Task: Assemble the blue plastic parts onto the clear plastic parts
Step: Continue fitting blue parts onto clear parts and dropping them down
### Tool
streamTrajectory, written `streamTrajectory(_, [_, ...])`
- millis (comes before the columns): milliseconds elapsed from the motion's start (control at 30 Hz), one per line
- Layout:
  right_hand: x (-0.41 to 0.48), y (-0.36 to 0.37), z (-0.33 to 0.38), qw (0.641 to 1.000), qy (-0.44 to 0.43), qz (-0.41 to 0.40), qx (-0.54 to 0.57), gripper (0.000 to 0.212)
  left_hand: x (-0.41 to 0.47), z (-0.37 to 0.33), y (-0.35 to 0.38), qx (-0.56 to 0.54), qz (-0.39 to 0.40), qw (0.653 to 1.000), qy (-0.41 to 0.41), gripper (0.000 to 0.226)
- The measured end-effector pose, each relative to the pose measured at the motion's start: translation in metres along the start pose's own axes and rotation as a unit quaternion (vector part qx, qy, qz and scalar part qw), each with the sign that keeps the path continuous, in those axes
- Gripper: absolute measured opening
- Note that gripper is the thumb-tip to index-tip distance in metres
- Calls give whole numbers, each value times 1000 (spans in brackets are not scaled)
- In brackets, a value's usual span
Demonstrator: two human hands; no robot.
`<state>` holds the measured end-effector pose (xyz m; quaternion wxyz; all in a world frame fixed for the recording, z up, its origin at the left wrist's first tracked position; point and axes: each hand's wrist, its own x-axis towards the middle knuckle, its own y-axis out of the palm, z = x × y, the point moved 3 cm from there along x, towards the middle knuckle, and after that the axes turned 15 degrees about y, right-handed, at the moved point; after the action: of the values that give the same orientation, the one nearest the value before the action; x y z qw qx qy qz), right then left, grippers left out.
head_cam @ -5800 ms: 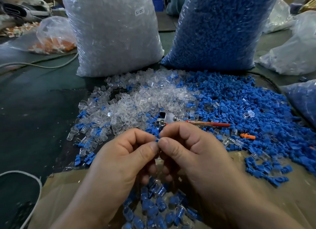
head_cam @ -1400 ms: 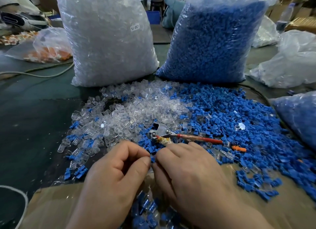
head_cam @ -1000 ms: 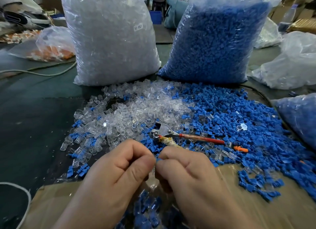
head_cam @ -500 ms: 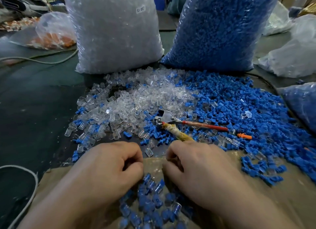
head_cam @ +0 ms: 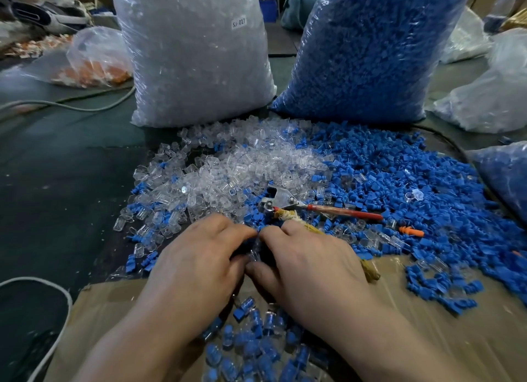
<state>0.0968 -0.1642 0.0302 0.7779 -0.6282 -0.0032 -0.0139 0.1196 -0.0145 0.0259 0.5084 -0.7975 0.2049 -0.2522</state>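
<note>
My left hand [head_cam: 199, 264] and my right hand [head_cam: 310, 267] rest low at the near edge of the loose parts, fingers curled, fingertips meeting. A clear part [head_cam: 254, 249] stands in the narrow gap between them, against my left fingers; what my right fingers hold is hidden. Loose clear parts [head_cam: 242, 164] lie heaped just beyond my hands, and loose blue parts [head_cam: 399, 182] spread to the right. Assembled blue-in-clear pieces [head_cam: 251, 333] lie under my wrists on a cardboard sheet [head_cam: 427, 310].
Pliers [head_cam: 285, 202] with a red handle lie in the parts just past my right hand. A big bag of clear parts [head_cam: 194, 53] and one of blue parts [head_cam: 365, 47] stand behind. A white cable [head_cam: 57, 296] curves at the left.
Earlier my hands pressed a piece together above the sheet, then parted over the assembled pieces. Now both have moved forward to the loose parts and their fingertips touch again.
</note>
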Motion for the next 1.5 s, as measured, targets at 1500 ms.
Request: streamTrajectory(1500, [-5,-16,-20,719,97,202,657,20,-9,-15,-2,-494,-186,841,-117,28])
